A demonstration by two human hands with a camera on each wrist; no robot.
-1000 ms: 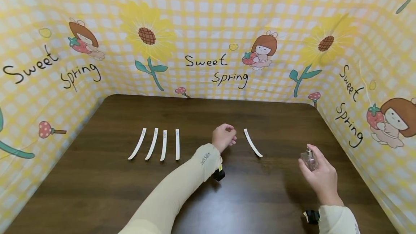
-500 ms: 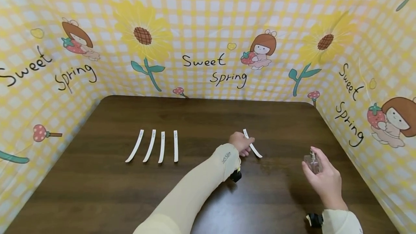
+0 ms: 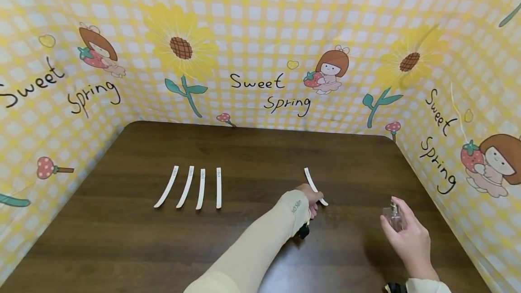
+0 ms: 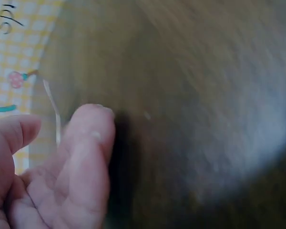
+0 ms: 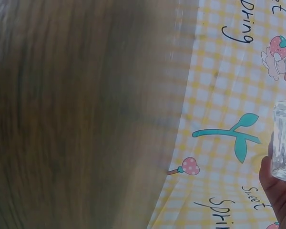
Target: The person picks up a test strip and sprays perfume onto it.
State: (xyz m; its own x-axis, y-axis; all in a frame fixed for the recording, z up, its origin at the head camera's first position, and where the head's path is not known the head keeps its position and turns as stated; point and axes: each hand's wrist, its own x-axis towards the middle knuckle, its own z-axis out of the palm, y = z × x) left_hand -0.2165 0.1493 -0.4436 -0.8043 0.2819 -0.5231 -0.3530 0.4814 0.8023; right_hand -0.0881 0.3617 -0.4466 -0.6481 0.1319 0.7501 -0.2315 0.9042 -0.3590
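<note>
My right hand (image 3: pixel 413 243) holds a small clear glass perfume bottle (image 3: pixel 396 221) above the right side of the table, its index finger on top at the spray nozzle. At the right edge of the right wrist view, part of the glass bottle (image 5: pixel 285 140) shows with a finger. My left hand (image 3: pixel 312 199) is at the near end of a lone white paper test strip (image 3: pixel 310 180), overlapping it. In the left wrist view the thumb (image 4: pixel 26 130) stands apart from the fingers (image 4: pixel 88 143), and the thin strip (image 4: pixel 53 102) shows in the gap beyond them.
Several curved white paper strips (image 3: pixel 202 189) lie in a row on the left of the dark wooden table (image 3: pixel 260 153), small print at their far ends. A yellow checked cloth (image 3: pixel 252 26) with flowers and cartoon figures encloses the back and sides.
My left hand has moved right to the lone strip, then down toward its near end. The right hand keeps hold of the perfume bottle. The head view has shifted slightly.
</note>
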